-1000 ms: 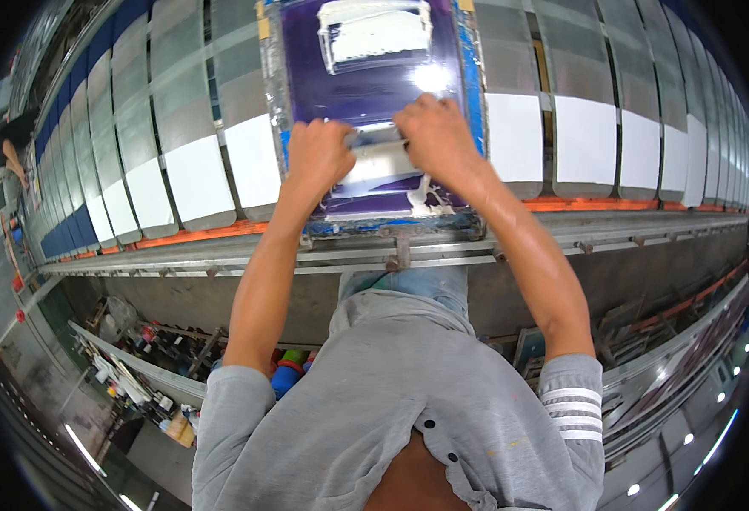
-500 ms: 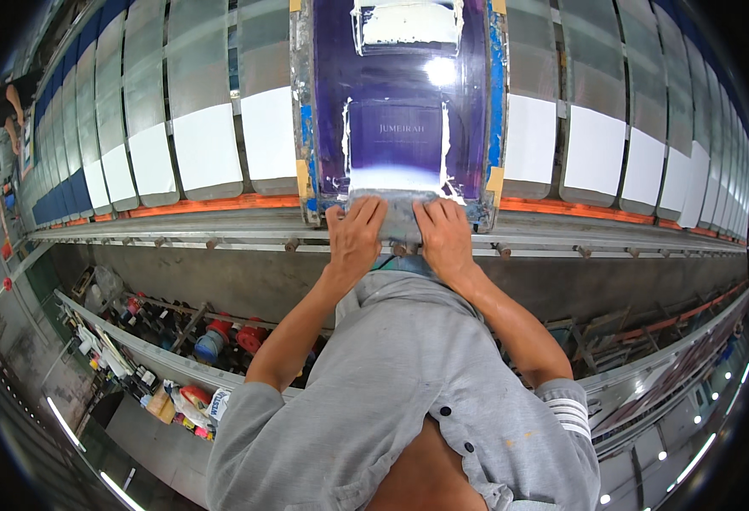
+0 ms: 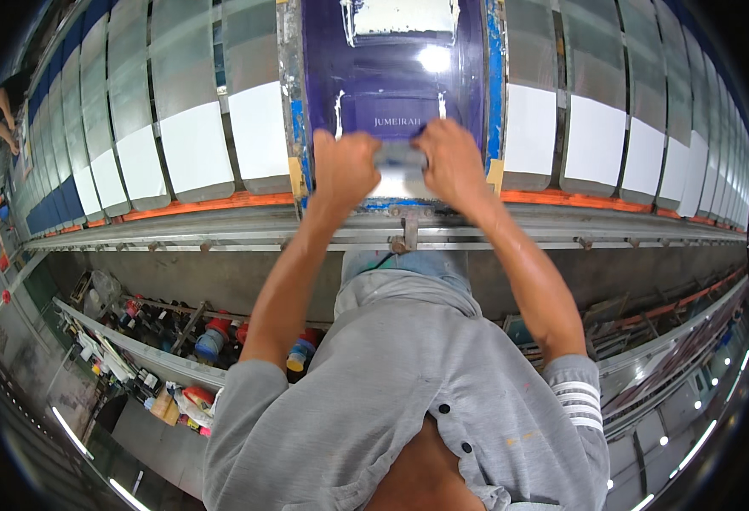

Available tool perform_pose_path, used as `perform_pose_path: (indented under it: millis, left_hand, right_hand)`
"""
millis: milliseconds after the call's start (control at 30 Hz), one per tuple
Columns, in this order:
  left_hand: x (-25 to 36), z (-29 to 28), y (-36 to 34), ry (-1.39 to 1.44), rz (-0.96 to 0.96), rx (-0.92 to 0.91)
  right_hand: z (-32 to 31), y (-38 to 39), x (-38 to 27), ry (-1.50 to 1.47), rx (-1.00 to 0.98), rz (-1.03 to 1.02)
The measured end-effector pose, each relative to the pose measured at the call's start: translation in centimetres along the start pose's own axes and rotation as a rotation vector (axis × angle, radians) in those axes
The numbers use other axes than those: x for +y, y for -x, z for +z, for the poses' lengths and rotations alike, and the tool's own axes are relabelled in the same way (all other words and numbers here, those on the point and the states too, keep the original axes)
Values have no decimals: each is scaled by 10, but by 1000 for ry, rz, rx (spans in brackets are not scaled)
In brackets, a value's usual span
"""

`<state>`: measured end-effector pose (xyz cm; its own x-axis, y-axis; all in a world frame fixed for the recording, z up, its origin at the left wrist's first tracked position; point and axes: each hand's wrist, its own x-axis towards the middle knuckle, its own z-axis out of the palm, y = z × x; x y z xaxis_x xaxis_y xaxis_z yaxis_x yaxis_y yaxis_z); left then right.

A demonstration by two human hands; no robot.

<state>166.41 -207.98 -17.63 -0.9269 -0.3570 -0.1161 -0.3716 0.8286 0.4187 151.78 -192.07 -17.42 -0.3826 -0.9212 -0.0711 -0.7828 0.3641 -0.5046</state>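
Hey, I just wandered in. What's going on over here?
A person in a grey shirt grips a short grey bar with the left hand and right hand, over the near end of a framed purple screen. A thick white patch lies toward the screen's far end, and thin white streaks run along its nearer part. Flat boards bearing white pieces line both sides. Another person stands at the far left.
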Motion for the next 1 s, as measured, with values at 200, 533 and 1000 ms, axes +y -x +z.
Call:
perform_pose_path:
  millis: [200, 533, 1000]
  left_hand:
    - [-17, -23, -62, -53, -48, -94]
    - [19, 2, 31, 42, -30, -128]
    - [-25, -53, -108, 114, -211, -652]
  right_hand:
    - [-27, -65, 22, 40, -149, 65]
    - [-5, 45, -13, -148, -120, 4]
    - [-4, -16, 106, 110, 412, 553]
